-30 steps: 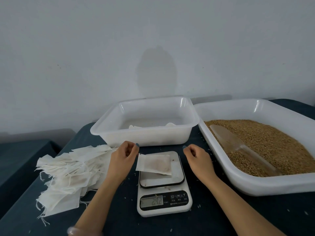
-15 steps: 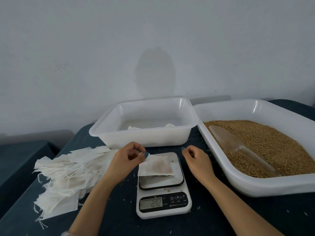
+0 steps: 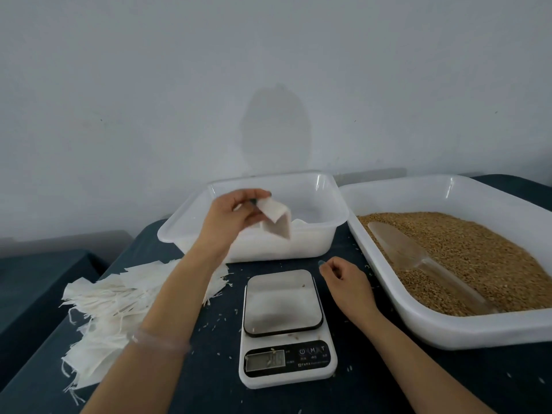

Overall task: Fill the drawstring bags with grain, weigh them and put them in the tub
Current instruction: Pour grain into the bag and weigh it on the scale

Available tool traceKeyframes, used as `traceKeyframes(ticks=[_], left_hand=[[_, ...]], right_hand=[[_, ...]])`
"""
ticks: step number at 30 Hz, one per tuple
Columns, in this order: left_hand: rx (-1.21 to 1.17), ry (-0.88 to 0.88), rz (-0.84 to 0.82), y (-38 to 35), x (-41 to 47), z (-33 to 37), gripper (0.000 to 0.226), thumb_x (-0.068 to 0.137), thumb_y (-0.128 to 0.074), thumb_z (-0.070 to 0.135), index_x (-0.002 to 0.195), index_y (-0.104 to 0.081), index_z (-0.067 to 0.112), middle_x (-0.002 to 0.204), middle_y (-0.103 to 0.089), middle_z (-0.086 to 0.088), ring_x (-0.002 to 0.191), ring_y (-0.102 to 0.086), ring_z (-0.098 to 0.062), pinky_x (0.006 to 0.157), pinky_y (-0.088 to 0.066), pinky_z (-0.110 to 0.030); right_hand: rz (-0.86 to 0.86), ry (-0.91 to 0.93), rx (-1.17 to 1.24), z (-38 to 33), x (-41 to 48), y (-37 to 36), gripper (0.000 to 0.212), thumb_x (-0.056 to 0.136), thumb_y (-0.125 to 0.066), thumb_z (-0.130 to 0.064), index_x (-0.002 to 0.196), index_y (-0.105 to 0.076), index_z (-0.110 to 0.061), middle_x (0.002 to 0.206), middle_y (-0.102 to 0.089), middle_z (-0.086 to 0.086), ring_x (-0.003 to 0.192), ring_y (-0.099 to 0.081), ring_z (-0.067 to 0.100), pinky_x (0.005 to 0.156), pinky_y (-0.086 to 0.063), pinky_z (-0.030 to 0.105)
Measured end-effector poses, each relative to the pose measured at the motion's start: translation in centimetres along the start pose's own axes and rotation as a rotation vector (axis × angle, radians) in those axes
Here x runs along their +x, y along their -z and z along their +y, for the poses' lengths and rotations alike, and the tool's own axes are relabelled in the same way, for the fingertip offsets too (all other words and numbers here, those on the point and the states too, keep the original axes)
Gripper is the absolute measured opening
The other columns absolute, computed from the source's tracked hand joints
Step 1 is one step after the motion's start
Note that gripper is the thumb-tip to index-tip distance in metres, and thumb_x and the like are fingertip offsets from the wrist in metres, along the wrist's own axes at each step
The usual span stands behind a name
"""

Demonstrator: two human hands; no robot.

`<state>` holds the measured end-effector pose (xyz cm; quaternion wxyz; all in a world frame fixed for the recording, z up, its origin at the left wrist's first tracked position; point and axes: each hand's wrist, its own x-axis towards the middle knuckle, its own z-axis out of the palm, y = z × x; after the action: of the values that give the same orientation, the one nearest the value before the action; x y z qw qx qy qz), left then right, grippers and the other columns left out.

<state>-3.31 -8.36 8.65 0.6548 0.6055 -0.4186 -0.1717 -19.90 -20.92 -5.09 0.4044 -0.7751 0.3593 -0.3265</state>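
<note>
My left hand (image 3: 236,215) pinches a small white filled drawstring bag (image 3: 276,218) by its top and holds it in the air over the near left part of the translucent white tub (image 3: 325,234). White bags lie on the tub's floor. The scale (image 3: 283,324) stands in front of the tub with its steel platform bare and its display lit. My right hand (image 3: 343,277) rests on the dark cloth just right of the scale, fingers loosely curled, holding nothing. A large white tray of brown grain (image 3: 466,258) lies to the right, with a clear scoop (image 3: 418,261) in it.
A heap of flat empty white drawstring bags (image 3: 113,306) lies left of the scale, partly under my left forearm. Loose grains dot the dark cloth (image 3: 209,369). A pale wall stands right behind the tub. The table's left edge drops off beside the heap.
My left hand has picked the filled bag off the scale platform and lifted it up and back over the tub. The right hand has hardly moved.
</note>
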Motion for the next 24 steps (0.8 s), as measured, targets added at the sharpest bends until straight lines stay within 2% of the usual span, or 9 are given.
traceKeyframes(ticks=[4,7,9,11,14,15,18,21,24], left_hand=[[-0.204,0.091,0.003,0.2,4.4,-0.2,0.029,0.097,-0.047,-0.011,0.113,-0.067,0.002,0.092,-0.064,-0.01,0.094,-0.067,-0.017,0.092,-0.054,-0.023],[-0.302,0.245,0.025,-0.1,6.2,-1.4,0.027,0.096,-0.047,-0.013,0.119,-0.06,-0.009,0.105,-0.065,-0.017,0.097,-0.067,-0.021,0.1,-0.051,-0.029],[-0.299,0.367,0.04,-0.3,6.7,-2.3,0.022,0.097,-0.045,-0.011,0.115,-0.059,-0.011,0.117,-0.06,-0.023,0.098,-0.066,-0.026,0.098,-0.051,-0.032],[-0.251,0.467,0.029,-0.2,6.9,-2.7,0.014,0.097,-0.049,-0.009,0.107,-0.059,-0.011,0.115,-0.057,-0.027,0.091,-0.066,-0.027,0.087,-0.056,-0.03],[0.109,0.524,-0.015,0.0,7.2,-2.6,0.018,0.096,-0.056,-0.001,0.111,-0.061,-0.01,0.103,-0.062,-0.022,0.077,-0.065,-0.019,0.062,-0.057,-0.017],[0.267,0.522,-0.037,0.0,7.3,-2.5,0.019,0.098,-0.055,0.003,0.112,-0.061,-0.009,0.102,-0.064,-0.02,0.075,-0.064,-0.017,0.059,-0.055,-0.016],[0.616,0.486,-0.115,0.3,7.1,-2.4,0.032,0.104,-0.044,0.017,0.113,-0.065,-0.005,0.106,-0.068,-0.013,0.08,-0.063,-0.016,0.076,-0.054,-0.022],[0.832,0.398,-0.208,1.3,6.4,-2.5,0.041,0.107,-0.035,0.03,0.111,-0.071,0.01,0.108,-0.07,-0.005,0.098,-0.063,-0.019,0.094,-0.047,-0.029],[0.908,0.253,-0.157,3.0,5.6,-2.1,0.038,0.106,-0.036,0.034,0.098,-0.072,0.024,0.102,-0.07,0.003,0.098,-0.062,-0.016,0.08,-0.042,-0.026]], right_hand=[[-0.002,-0.007,-0.013,-0.1,0.1,0.0,0.035,0.096,-0.054,-0.041,0.065,-0.05,-0.026,0.053,-0.05,-0.008,0.048,-0.045,0.004,0.052,-0.035,0.024],[-0.007,-0.004,-0.023,-0.1,0.0,0.0,0.036,0.097,-0.054,-0.04,0.065,-0.05,-0.023,0.055,-0.05,-0.007,0.049,-0.044,0.005,0.052,-0.035,0.025],[-0.009,-0.008,-0.021,-0.1,0.0,0.0,0.035,0.096,-0.054,-0.04,0.066,-0.051,-0.023,0.054,-0.05,-0.007,0.048,-0.044,0.005,0.052,-0.035,0.025],[-0.013,-0.009,-0.021,-0.1,0.0,0.0,0.035,0.096,-0.054,-0.041,0.066,-0.051,-0.023,0.055,-0.05,-0.006,0.049,-0.044,0.005,0.052,-0.035,0.025],[-0.018,-0.004,-0.039,-0.1,0.0,0.0,0.034,0.097,-0.053,-0.041,0.067,-0.051,-0.024,0.056,-0.051,-0.006,0.051,-0.046,0.006,0.052,-0.036,0.026],[-0.018,-0.002,-0.047,-0.1,0.0,0.0,0.034,0.097,-0.053,-0.041,0.067,-0.052,-0.024,0.057,-0.051,-0.005,0.052,-0.046,0.006,0.053,-0.037,0.026],[-0.018,0.004,-0.049,0.0,-0.1,0.0,0.034,0.097,-0.054,-0.041,0.068,-0.053,-0.022,0.058,-0.052,-0.005,0.053,-0.047,0.007,0.053,-0.037,0.026],[-0.017,0.004,-0.04,0.0,-0.1,0.0,0.034,0.097,-0.054,-0.04,0.069,-0.054,-0.021,0.058,-0.052,-0.004,0.052,-0.047,0.007,0.053,-0.037,0.026],[-0.016,0.006,-0.045,-0.1,0.0,-0.1,0.035,0.097,-0.054,-0.041,0.068,-0.053,-0.02,0.057,-0.052,-0.004,0.051,-0.045,0.006,0.052,-0.036,0.026]])
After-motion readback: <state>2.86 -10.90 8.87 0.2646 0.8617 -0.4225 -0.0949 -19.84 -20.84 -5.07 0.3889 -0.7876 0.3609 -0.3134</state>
